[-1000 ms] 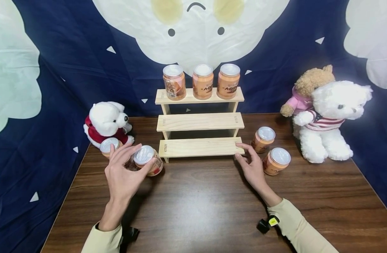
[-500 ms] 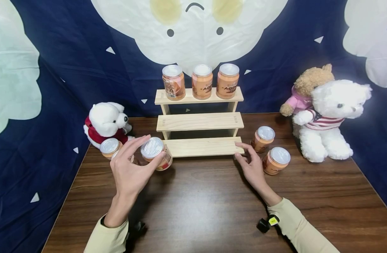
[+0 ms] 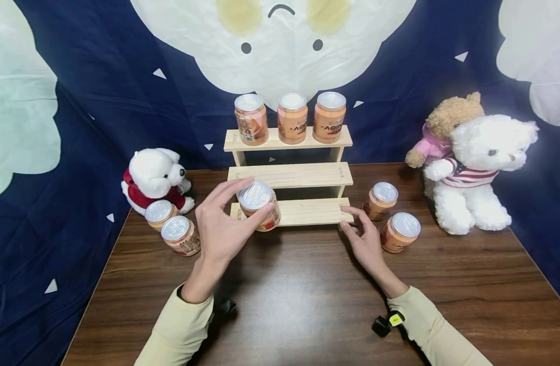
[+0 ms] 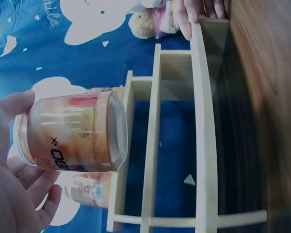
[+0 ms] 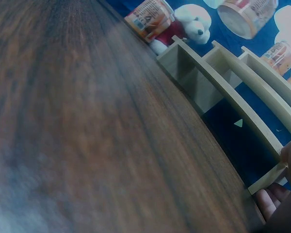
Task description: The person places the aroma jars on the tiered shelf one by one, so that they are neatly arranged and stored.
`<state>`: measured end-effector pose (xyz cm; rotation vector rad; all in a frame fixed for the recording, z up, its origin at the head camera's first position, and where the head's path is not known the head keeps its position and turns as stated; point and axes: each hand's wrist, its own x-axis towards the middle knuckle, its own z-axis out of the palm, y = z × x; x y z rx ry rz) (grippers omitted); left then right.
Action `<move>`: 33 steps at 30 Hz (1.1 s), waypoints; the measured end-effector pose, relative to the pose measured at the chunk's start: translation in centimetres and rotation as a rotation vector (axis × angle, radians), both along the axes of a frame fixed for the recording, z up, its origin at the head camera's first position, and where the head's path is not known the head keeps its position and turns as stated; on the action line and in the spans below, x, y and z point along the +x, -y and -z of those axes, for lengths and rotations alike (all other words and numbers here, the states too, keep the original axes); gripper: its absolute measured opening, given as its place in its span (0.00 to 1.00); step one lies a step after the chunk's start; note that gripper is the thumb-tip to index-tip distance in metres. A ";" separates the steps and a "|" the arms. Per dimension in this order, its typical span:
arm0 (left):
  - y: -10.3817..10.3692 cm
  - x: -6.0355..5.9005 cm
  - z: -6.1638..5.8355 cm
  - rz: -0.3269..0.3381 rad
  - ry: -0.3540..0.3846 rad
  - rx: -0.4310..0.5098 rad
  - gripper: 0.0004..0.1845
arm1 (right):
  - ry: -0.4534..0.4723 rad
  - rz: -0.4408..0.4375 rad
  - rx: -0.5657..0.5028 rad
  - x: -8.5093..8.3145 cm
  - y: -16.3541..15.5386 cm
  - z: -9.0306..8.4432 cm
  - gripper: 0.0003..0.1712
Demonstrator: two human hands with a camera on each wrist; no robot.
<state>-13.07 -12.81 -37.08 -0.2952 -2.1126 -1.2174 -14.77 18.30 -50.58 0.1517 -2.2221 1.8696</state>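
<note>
My left hand (image 3: pixel 222 231) holds a peach-coloured jar (image 3: pixel 257 197) with a silver lid between thumb and fingers. That jar is raised in front of the left part of the lowest step of a three-step wooden display rack (image 3: pixel 303 212). In the left wrist view the same jar (image 4: pixel 70 133) is apart from the wood. At the rack's right end, my right hand (image 3: pixel 364 246) pinches the lowest step. Its thumb and fingertips lie on either side of the board in the right wrist view. Three similar jars (image 3: pixel 292 119) stand in a row on the top step.
Two jars (image 3: pixel 181 236) stand on the table at left, beside a white plush dog (image 3: pixel 154 175) in red. Two more jars (image 3: pixel 400 233) are right of the rack. Behind them sit a white plush bear (image 3: pixel 474 178) and a brown one (image 3: pixel 449 122). A blue cloth (image 3: pixel 101 117) hangs behind.
My left hand has carried the jar rightward and up, from beside the two left jars to the front of the lowest step. My right hand stays in place.
</note>
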 end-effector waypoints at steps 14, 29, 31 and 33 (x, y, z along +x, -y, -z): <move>-3.9 -2.6 -0.2 0.083 0.000 0.096 0.30 | -0.014 0.009 -0.013 0.1 -0.1 -0.1 0.21; -7.6 -5.3 0.3 0.121 0.005 0.193 0.31 | -0.009 0.000 -0.005 -0.1 -0.1 0.2 0.21; -7.9 -5.7 0.3 0.123 0.009 0.208 0.32 | -0.006 0.000 0.001 -0.1 -0.1 0.2 0.21; -8.2 -6.0 0.3 0.120 0.008 0.215 0.32 | 0.001 0.003 0.010 -0.1 -0.2 0.3 0.21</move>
